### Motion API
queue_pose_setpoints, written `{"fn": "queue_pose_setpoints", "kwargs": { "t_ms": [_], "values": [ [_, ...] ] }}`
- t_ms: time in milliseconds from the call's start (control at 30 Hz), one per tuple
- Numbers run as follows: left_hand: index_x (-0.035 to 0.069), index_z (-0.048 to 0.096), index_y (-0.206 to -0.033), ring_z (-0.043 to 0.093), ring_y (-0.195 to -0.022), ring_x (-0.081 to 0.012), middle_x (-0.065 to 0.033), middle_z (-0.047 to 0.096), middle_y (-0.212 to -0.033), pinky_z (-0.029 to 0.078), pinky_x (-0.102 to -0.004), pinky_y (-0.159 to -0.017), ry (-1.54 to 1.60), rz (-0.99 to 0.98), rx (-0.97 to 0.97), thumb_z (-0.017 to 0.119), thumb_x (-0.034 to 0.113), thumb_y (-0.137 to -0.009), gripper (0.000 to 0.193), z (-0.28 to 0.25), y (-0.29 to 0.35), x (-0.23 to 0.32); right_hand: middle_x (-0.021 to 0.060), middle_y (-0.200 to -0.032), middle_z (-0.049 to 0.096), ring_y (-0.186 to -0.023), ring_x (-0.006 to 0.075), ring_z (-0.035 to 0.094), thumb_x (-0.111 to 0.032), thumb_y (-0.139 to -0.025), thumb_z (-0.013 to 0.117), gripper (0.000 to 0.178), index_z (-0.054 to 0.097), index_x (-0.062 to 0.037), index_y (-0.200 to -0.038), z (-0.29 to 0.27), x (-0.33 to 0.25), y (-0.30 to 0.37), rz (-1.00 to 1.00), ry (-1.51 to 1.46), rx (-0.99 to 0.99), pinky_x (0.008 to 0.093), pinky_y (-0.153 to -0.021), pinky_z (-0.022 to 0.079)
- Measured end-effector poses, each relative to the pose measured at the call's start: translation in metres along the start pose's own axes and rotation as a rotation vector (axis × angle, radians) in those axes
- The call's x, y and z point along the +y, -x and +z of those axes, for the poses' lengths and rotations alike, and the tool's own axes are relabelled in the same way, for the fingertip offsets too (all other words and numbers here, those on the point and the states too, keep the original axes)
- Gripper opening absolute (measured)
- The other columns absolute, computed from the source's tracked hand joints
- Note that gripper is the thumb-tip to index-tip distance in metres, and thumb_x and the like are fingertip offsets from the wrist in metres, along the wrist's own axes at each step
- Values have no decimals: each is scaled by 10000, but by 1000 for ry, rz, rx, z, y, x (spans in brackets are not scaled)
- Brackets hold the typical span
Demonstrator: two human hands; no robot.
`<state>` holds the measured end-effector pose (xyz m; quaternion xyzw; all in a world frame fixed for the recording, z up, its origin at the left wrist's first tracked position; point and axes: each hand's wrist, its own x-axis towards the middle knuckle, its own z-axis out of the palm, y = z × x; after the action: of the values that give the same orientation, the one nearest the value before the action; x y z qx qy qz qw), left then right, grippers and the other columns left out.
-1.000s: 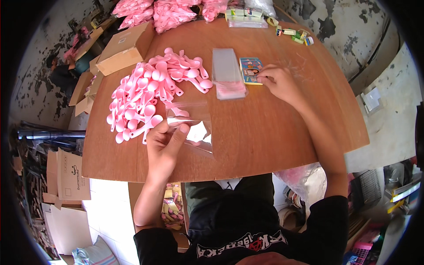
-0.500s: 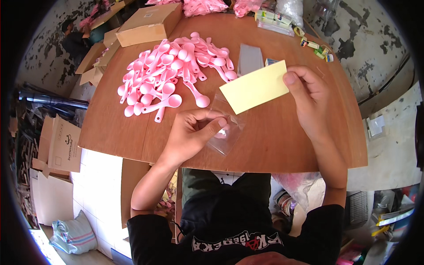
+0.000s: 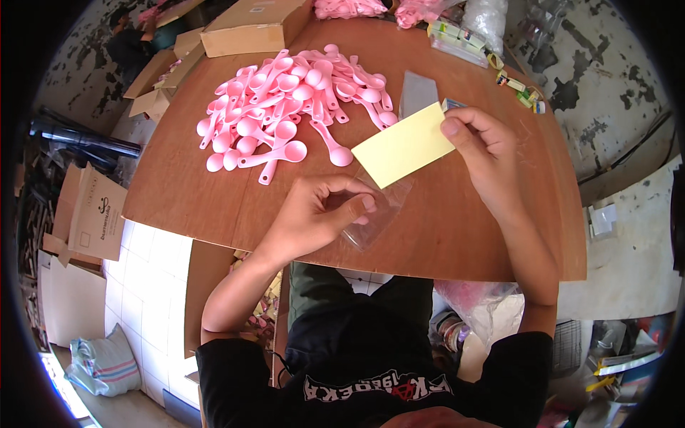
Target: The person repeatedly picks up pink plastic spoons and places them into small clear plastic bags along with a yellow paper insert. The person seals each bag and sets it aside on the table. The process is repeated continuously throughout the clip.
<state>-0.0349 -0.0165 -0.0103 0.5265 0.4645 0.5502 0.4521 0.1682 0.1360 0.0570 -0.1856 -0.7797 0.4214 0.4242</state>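
Between the thumb and fingers of my left hand [image 3: 325,217] is a small clear plastic bag [image 3: 378,221], held above the near part of the brown table. My right hand [image 3: 485,153] pinches a pale yellow card [image 3: 403,146] by its right end. The card is tilted, and its lower left corner is right by the bag's upper part; whether the corner is inside the bag I cannot tell. Beyond my left hand lies a heap of pink measuring spoons [image 3: 285,107]. A stack of clear plastic bags [image 3: 418,94] rests behind the card, which partly covers it.
The brown wooden table [image 3: 207,200] curves around my front. A closed cardboard box [image 3: 253,28] sits at its far left; pink bagged goods [image 3: 349,8] lie at the back. Small packets [image 3: 457,43] stand far right. A person [image 3: 128,43] is at the upper left.
The yellow card has moved slightly left and down, nearer the bag, along with my right hand. My left hand still grips the bag. The whole view has shifted a little.
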Motion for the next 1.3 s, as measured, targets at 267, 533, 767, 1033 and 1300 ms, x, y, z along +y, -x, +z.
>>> {"fn": "queue_pose_setpoints", "kwargs": {
  "t_ms": [267, 533, 767, 1033, 1300],
  "values": [
    [-62, 702, -1012, 660, -769, -85, -66, 717, -875, 530, -245, -710, -64, -37, 7, 651, 61, -933, 154, -3, 3, -4, -3, -841, 667, -762, 27, 566, -176, -959, 664, 202, 687, 24, -959, -5, 9, 7, 116, 94, -201, 208, -680, 456],
    [-61, 692, -1025, 653, -766, -88, -61, 700, -849, 524, -254, -704, 43, 4, -37, 646, 57, -935, 155, 2, -1, -4, -4, -874, 656, -777, 37, 578, -189, -961, 665, 205, 677, 14, -991, 0, 7, 2, 71, -52, -8, 195, -691, 461],
    [-50, 697, -1010, 643, -743, -86, -52, 699, -844, 514, -245, -690, 10, 53, -27, 637, 72, -944, 151, -2, -4, -5, -6, -843, 662, -768, 37, 571, -174, -958, 663, 195, 686, 19, -971, -8, 22, 17, 112, 34, -164, 212, -688, 461],
    [-63, 701, -964, 578, -645, -33, -23, 673, -714, 464, -241, -569, -151, -25, -27, 653, 107, -945, 178, 10, -8, -2, 38, -823, 696, -733, 57, 597, -122, -910, 708, 146, 687, 17, -950, 14, 13, 27, 14, 175, -247, 226, -661, 472],
    [-49, 704, -986, 546, -688, -21, -54, 673, -720, 477, -252, -601, -155, 29, 60, 657, 104, -942, 165, 25, 0, 13, 85, -951, 688, -895, 184, 648, -90, -862, 737, 93, 719, -13, -911, 15, -1, 34, -154, 170, -270, 315, -790, 496]
  ]
}}
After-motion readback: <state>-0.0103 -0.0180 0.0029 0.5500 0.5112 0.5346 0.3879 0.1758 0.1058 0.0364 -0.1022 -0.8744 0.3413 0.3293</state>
